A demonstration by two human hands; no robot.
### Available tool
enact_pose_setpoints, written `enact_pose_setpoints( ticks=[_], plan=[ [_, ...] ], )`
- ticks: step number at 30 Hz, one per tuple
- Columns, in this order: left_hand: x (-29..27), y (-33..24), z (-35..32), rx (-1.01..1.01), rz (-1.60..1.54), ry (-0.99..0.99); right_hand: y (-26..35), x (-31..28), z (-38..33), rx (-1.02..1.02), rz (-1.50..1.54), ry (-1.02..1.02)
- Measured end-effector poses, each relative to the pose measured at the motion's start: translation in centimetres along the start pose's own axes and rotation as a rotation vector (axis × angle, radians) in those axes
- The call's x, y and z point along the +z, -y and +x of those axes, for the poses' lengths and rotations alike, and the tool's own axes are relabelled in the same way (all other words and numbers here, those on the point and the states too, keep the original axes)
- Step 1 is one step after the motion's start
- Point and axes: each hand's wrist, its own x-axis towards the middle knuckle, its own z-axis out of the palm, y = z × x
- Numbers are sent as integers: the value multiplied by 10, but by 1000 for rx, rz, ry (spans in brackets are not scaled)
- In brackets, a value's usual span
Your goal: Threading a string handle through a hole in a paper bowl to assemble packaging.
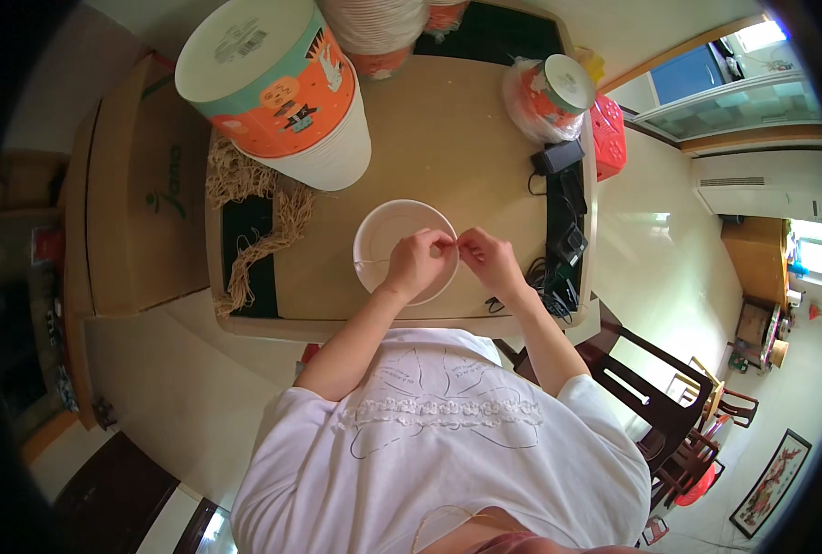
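A white round paper bucket [374, 231] stands mouth up on the table in front of me, with a short pale string [365, 264] at the left of its inside. Over its mouth reaches my left hand [417, 260], fingers pinched together at the right rim. My right hand [490, 260] is just outside that rim, its thumb and fingertips pinched as well. The fingertips of both hands nearly meet; whatever lies between them is too small to make out.
Upside-down printed paper buckets [286, 111] stand in a tall stack at the far left, near a bundle of beige cords [282, 222]. A wrapped bucket [550, 92] is far right. Black adapters and cables [563, 245] lie along the right edge. A cardboard box [143, 194] stands left.
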Motion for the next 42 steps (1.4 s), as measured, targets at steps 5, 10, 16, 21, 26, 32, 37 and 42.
enact_pose_setpoints(
  ticks=[5,10,16,21,26,32,37,42],
  plan=[
    [2,1,0,1,20,1,4,-1,0,2,-28,-15],
    [2,1,1,9,14,11,-2,-4,4,-20,-119,26],
    [1,7,0,4,-3,2,-7,-2,3,-17,-53,-1],
    [-1,18,-5,-49,-36,8,-5,-3,1,17,-10,-47],
    [-1,36,-9,-88,18,10,-5,-3,-1,84,43,-62],
    [4,9,-4,-20,-52,-17,-14,2,-3,91,140,-79],
    [11,7,-2,20,-31,-35,-7,3,-2,73,114,-61],
    [9,2,-3,2,-40,-37,-15,4,-2,69,44,-66]
  ],
)
